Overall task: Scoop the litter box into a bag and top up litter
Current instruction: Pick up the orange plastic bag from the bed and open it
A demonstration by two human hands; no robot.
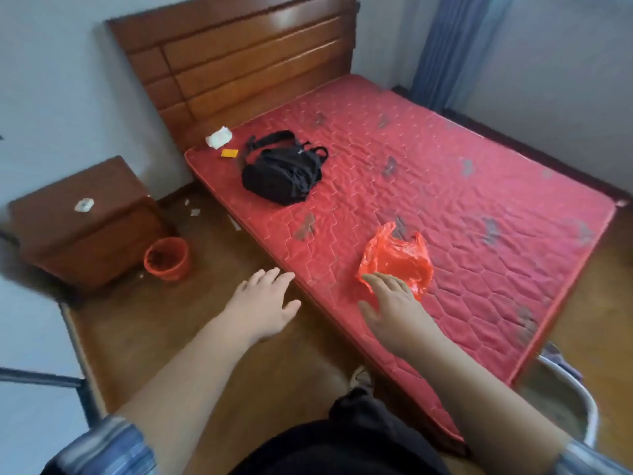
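A crumpled red plastic bag (399, 260) lies on the red mattress (462, 207) near its front edge. My right hand (394, 310) reaches over the mattress with fingers extended, its fingertips at the bag's near edge. My left hand (265, 305) hovers open above the floor, just left of the mattress edge, holding nothing. At the lower right, past the mattress corner, part of a white-rimmed litter box (579, 402) with sandy litter shows, mostly hidden by the mattress and my right arm.
A black waist bag (284, 171), a white wad (218, 137) and an orange card (229, 153) lie near the wooden headboard (236, 63). A brown nightstand (85, 224) and an orange bin (167, 258) stand on the wooden floor at left. Blue curtain hangs at back right.
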